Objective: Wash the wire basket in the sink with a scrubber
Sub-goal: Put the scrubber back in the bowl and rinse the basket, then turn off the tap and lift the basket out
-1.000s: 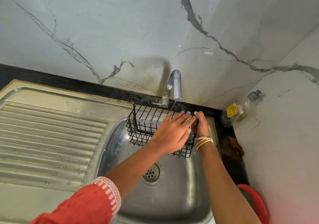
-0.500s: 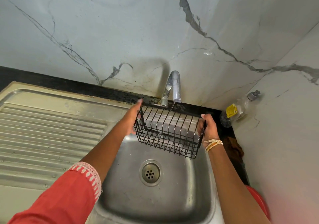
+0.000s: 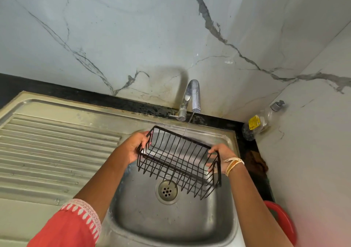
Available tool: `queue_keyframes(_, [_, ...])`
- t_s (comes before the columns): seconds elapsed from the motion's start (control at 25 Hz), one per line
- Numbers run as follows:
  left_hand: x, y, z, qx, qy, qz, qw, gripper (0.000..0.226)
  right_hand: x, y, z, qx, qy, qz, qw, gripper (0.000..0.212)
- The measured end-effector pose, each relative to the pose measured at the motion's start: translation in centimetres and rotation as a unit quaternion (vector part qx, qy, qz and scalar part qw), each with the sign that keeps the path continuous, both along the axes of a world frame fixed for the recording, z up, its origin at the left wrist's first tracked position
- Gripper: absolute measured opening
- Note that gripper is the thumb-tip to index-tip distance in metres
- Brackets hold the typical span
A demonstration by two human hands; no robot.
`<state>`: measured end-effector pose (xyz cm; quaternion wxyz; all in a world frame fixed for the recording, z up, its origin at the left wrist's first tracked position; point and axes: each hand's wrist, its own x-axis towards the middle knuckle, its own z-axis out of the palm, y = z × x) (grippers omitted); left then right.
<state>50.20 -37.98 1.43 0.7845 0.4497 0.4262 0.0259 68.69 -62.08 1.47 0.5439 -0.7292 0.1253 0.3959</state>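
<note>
A black wire basket point(image 3: 178, 159) hangs over the steel sink point(image 3: 144, 220), tilted with its open side toward me. My left hand point(image 3: 135, 145) grips its left end. My right hand point(image 3: 218, 156) grips the right end, fingers curled round the wires. A thin stream of water falls from the chrome tap point(image 3: 191, 98) onto the basket's far rim. No scrubber shows in view.
The ribbed steel drainboard point(image 3: 57, 151) lies to the left. A clear dispenser bottle point(image 3: 262, 121) with a yellow label leans in the back right corner. A brown cloth point(image 3: 256, 161) lies on the dark counter beside the sink. A red object point(image 3: 283, 220) shows at lower right. The drain point(image 3: 167, 190) sits under the basket.
My left hand left the basket's right side and took its left end. Both hands then brought the basket lower and nearer to me, tipping it open side up under the stream.
</note>
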Motion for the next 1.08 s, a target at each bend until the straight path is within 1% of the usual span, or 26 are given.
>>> queue_keyframes(0.08, [-0.4,-0.3,-0.5,0.076,0.0,-0.004,0.997,0.078,-0.3,0.2,-1.5,0.05,-0.029,-0.043,0.997,0.042])
queue_keyframes(0.16, [-0.6,-0.1,-0.5,0.115,0.022,-0.03,0.993,0.077,-1.1,0.7,-1.5,0.108,-0.075,-0.076,0.988,0.048])
queue_keyframes(0.2, [-0.7,0.0,-0.4,0.111,0.035,-0.054,0.992,0.074,-1.1,1.0,-1.2,0.109,-0.096,-0.075,0.987,0.047])
queue_keyframes(0.28, [-0.7,0.4,-0.3,0.081,0.039,-0.072,0.993,0.067,-0.3,2.0,0.0,0.071,-0.141,-0.04,0.987,0.044])
queue_keyframes(0.32, [-0.6,0.6,-0.3,0.074,0.037,-0.065,0.994,0.065,0.4,2.8,0.6,0.037,-0.171,-0.005,0.985,0.039])
queue_keyframes(0.36, [-0.6,0.7,-0.3,0.074,0.038,-0.055,0.995,0.065,1.2,3.7,1.5,-0.017,-0.219,0.044,0.975,0.031])
queue_keyframes(0.4, [-0.6,0.9,-0.4,0.075,0.04,-0.047,0.995,0.067,1.9,4.7,2.4,-0.081,-0.285,0.095,0.95,0.025])
queue_keyframes(0.44, [-0.6,1.1,-0.6,0.077,0.044,-0.042,0.995,0.069,2.5,5.9,3.3,-0.131,-0.36,0.136,0.914,0.024])
queue_keyframes(0.48, [-0.5,1.3,-1.0,0.076,0.047,-0.037,0.995,0.07,3.2,7.2,4.1,-0.148,-0.418,0.168,0.88,0.022])
queue_keyframes(0.52, [-0.4,1.5,-1.3,0.07,0.052,-0.029,0.996,0.071,3.8,8.6,5.1,-0.124,-0.442,0.192,0.867,0.018])
queue_keyframes(0.56, [-0.2,1.6,-1.7,0.065,0.056,-0.024,0.996,0.071,4.7,10.1,5.3,-0.086,-0.438,0.22,0.867,0.014])
queue_keyframes(0.64, [0.3,1.7,-2.2,0.058,0.063,-0.022,0.996,0.071,6.3,13.3,5.4,-0.041,-0.399,0.32,0.858,0.016])
queue_keyframes(0.72, [0.8,1.6,-2.5,0.053,0.064,-0.027,0.996,0.072,7.1,16.3,4.3,-0.062,-0.342,0.398,0.849,0.021])
queue_keyframes(0.76, [1.1,1.6,-2.6,0.05,0.065,-0.029,0.996,0.072,7.2,17.4,3.8,-0.091,-0.316,0.424,0.844,0.023])
queue_keyframes(0.84, [1.7,1.8,-2.9,0.046,0.07,-0.035,0.996,0.074,6.9,18.7,2.7,-0.144,-0.294,0.473,0.818,0.024])
queue_keyframes(0.88, [1.9,1.8,-2.9,0.049,0.07,-0.042,0.995,0.073,6.7,18.8,2.6,-0.146,-0.292,0.489,0.809,0.023])
queue_keyframes(0.92, [2.1,1.8,-3.0,0.051,0.07,-0.047,0.995,0.072,6.4,18.6,2.9,-0.131,-0.293,0.493,0.809,0.023])
queue_keyframes(0.96, [2.2,1.8,-3.1,0.054,0.07,-0.048,0.995,0.072,6.4,18.1,3.2,-0.096,-0.284,0.482,0.823,0.022])
queue_keyframes(1.0, [2.1,1.7,-3.3,0.055,0.071,-0.046,0.995,0.072,6.3,17.4,3.8,-0.047,-0.254,0.453,0.853,0.02])
queue_keyframes(1.04, [2.0,1.7,-3.3,0.057,0.072,-0.042,0.995,0.072,6.4,16.5,4.3,0.008,-0.204,0.412,0.888,0.015])
queue_keyframes(1.08, [1.8,1.7,-3.3,0.055,0.072,-0.038,0.995,0.072,6.7,15.5,4.5,0.047,-0.174,0.378,0.908,0.015])
